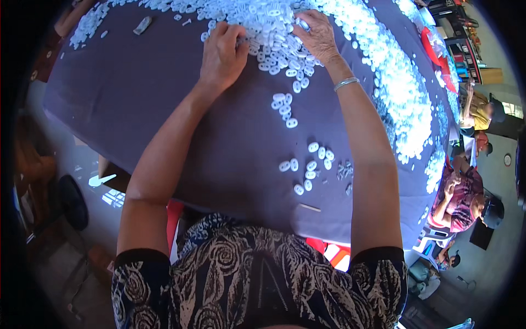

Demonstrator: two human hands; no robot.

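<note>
A large pile of small white oval plastic pieces [268, 30], each with two holes, lies at the far side of the table. My left hand [223, 55] is at the pile's left edge, fingers curled in and closed; whatever they hold is hidden. On the other side, my right hand [318, 37], with a silver bangle on its wrist, bends its fingers around a white oval piece [302, 23] at the pile's edge. Between my forearms lie a small cluster of ovals [284, 104] and, nearer to me, several scattered ovals [311, 165].
More white pieces [405, 104] run in a long band down the right side of the dark tablecloth [126, 93]. Small grey scraps [345, 170] and a thin stick [310, 208] lie near my right forearm. Other people [466, 197] sit at the right.
</note>
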